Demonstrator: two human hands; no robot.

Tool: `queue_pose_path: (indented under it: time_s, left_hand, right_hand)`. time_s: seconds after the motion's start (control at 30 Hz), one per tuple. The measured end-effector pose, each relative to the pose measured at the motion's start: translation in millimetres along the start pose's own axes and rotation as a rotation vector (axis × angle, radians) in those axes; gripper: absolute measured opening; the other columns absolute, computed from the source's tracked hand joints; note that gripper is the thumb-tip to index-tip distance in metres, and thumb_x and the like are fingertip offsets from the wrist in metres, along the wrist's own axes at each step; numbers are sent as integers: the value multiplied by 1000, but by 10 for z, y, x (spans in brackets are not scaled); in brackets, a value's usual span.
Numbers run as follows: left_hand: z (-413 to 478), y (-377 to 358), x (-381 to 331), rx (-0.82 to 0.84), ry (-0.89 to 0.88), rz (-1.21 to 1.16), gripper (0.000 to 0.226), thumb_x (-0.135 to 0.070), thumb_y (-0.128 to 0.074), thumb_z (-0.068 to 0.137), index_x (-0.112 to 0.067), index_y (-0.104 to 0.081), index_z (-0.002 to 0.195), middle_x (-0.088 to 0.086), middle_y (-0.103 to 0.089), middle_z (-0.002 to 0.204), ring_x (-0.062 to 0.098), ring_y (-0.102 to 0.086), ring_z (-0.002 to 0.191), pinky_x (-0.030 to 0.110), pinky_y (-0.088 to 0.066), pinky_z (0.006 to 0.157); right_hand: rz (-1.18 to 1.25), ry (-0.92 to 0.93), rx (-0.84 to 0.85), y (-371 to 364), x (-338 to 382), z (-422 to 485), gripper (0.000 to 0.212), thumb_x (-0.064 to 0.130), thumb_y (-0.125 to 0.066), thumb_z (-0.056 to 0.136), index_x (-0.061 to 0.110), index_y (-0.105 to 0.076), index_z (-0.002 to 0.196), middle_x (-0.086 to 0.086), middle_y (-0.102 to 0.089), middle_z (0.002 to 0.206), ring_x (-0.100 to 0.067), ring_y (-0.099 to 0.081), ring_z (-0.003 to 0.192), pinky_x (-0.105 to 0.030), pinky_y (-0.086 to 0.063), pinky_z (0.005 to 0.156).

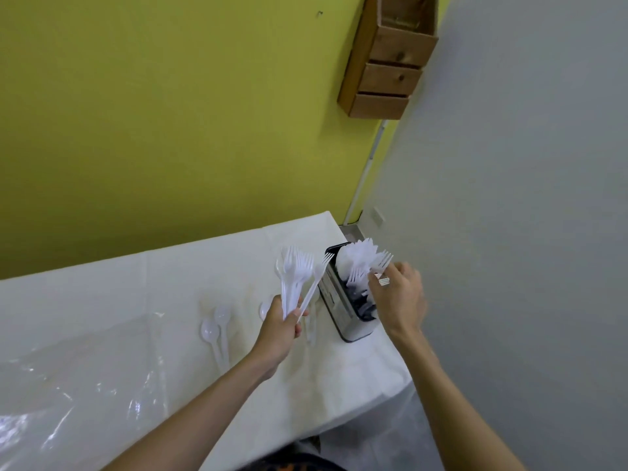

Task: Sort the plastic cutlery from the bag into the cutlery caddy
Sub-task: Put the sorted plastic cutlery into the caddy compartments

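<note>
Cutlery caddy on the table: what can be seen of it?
The cutlery caddy is a shiny metal box, standing upright on the white tablecloth near the table's right edge. A label shows on its side. Its dark inside holds white plastic cutlery, heads up. The right grip reaches its forks; contact is blurred.

The caddy (334, 300) stands at the right end of the table (170, 277); spoons (209, 331) lie to its left; the bag (85, 385) lies further left.
</note>
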State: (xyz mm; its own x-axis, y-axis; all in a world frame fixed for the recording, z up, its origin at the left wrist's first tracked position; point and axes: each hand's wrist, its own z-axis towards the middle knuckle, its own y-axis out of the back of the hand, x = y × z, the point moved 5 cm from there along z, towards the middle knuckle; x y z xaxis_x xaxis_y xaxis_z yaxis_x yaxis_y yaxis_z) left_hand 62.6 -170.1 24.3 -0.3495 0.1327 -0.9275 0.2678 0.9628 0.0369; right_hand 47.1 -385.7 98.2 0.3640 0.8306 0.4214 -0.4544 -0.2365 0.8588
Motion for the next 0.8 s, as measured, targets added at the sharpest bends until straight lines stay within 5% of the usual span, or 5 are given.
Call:
queue_pose_path:
  time_s: [0.23,0.37,0.43,0.6,0.8]
  left_hand:
    - [58,-27,31,-34,7,1,20,-16,-41,99,-17,-50,117,-7,-58,79,13,-40,62,26,-41,68]
    - [53,-35,20,-43,10,-44,21,-16,-42,99,-15,-52,117,-6,-60,81,13,-41,64,24,-43,69]
    - [48,-42,10,-17,15,-61,21,-16,-41,100,-16,-52,118,-5,-62,86,13,-41,65,23,-43,68]
    - [25,-150,-55,154,16,-118,25,-17,-39,102,-19,-55,122,-2,-64,88,10,-43,64,24,-41,67]
    - [-50,-211,-144,296,28,-114,28,-18,-36,104,-16,-53,125,5,-66,99,8,-46,64,19,-40,61]
  right_hand:
    - [-89,89,156,-81,-10,94,34,49,-53,94,21,-72,87,6,-54,107,-17,-46,102,-25,-36,53]
    - [-95,124,115,-68,34,14,30,49,-61,88,21,-62,101,4,-53,100,-18,-52,88,-27,-39,49]
    - [88,147,30,-30,84,-79,27,43,-68,86,18,-60,89,4,-57,85,-16,-55,71,-30,-44,49]
    - [557,-85,521,-314,339,-224,37,47,-70,84,11,-66,76,10,-60,63,-5,-51,57,-13,-39,54]
    - [1058,-329,831,-361,445,-221,10,9,-67,90,0,-68,85,4,-60,59,-6,-39,46,-14,-34,44]
